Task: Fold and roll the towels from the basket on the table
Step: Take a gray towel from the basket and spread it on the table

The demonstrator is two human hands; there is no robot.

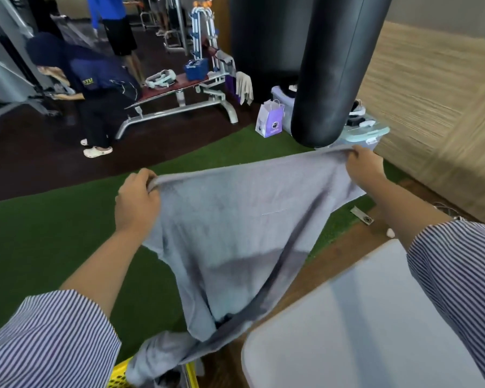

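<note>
At lower left of the frame, a yellow perforated plastic basket [122, 372] is showing a corner, with one crumpled grey towel [157, 357] lying over it. Above it, in mid-frame, the left hand [136, 201] is closing its fingers on one top corner of a second soft, grey terry towel [235, 233], which is hanging stretched in the air. The right hand [364, 166] is pinching the opposite corner. At lower right, a smooth white table [347, 331] with a rounded corner is sitting.
</note>
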